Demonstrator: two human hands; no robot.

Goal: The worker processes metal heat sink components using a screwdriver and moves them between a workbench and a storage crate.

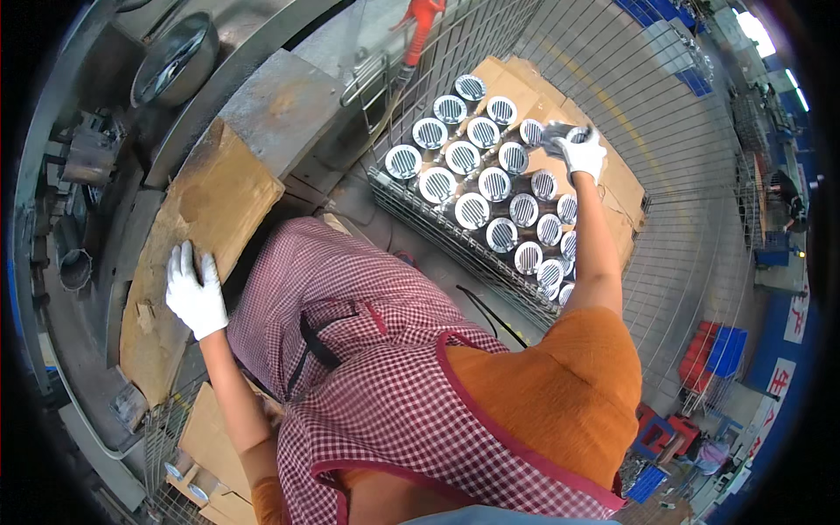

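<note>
My left hand (194, 293), in a white glove, rests with fingers stretched out on a worn brown cardboard sheet (214, 206) covering the bench edge. At the end of my outstretched right arm, my gloved right hand (584, 156) is closed round a shiny metal part (558, 136) over the far side of a wire cage; its face is mostly hidden by the fingers. Beside that hand, several round metal parts with slotted faces (472, 211) stand in rows on cardboard (516, 83) inside the cage.
Wire mesh walls (464, 39) surround the metal parts. A red-handled air gun (418, 26) hangs at the cage's near-left corner. A metal bowl (178, 61) sits on the machine at left. Another cage with cardboard (214, 442) stands at lower left. Red and blue crates (724, 350) are at right.
</note>
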